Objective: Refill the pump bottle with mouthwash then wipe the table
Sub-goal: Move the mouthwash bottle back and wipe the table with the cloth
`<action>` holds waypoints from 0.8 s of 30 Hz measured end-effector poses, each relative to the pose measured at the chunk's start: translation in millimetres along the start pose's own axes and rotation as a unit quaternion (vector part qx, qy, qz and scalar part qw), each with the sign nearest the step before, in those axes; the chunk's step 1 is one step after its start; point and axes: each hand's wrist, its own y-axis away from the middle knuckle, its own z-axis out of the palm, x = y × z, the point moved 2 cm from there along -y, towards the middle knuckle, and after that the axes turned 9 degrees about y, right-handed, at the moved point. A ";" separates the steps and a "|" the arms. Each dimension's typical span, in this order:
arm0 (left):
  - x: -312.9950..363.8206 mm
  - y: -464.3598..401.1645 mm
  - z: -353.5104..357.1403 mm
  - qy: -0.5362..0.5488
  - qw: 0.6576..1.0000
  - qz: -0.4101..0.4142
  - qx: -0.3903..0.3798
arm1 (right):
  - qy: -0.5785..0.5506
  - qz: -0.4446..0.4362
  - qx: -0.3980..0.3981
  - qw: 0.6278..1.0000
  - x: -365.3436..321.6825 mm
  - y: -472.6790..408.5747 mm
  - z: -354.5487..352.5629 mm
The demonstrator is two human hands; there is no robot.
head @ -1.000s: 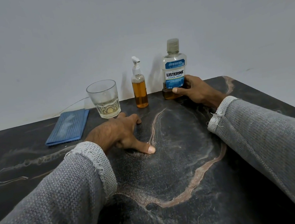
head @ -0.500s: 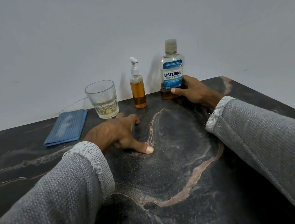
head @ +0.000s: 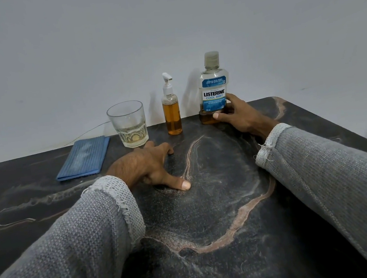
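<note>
**Q:** so which hand takes what here?

**Me:** From where I'm driving, my right hand [head: 238, 116] is wrapped around the bottom of the mouthwash [head: 213, 89], thumb across the front and fingers round the far side, bottle upright on the table [head: 232, 202] with its cap on. There's only a little amber liquid in the base, by the look of it. My left hand [head: 145, 166] is holding nothing, just loosely curled on the tabletop with the thumb sticking out.

**Q:** and the pump?

**Me:** The pump [head: 171, 110] stands upright just left of the mouthwash, apart from it, back by the wall. It's straight ahead of my left hand's knuckles and a bit to the right, so that's the nearer free hand. The glass [head: 128, 124] sits close to the left of the pump, so I'd come in from the front, not sideways.

**Q:** plan?

**Me:** My guess: left steadies the pump and unscrews the top, right brings the mouthwash over. The cloth [head: 83, 157] waits far left for wiping.
</note>
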 end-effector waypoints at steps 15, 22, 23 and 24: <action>-0.9 -1.1 1.5 -0.011 1.000 -0.006 0.001 | 0.043 0.013 -0.008 0.999 -0.2 -0.2 2.8; -1.6 -0.5 1.9 -0.002 1.000 -0.007 0.003 | -0.015 0.030 0.018 0.999 0.7 6.7 0.9; -1.8 -0.5 2.5 0.000 1.000 -0.007 0.003 | -0.019 0.039 0.028 0.999 1.0 8.7 -0.1; -2.1 0.2 2.7 0.002 1.000 -0.006 0.004 | -0.022 0.046 0.039 0.998 0.6 11.2 -0.9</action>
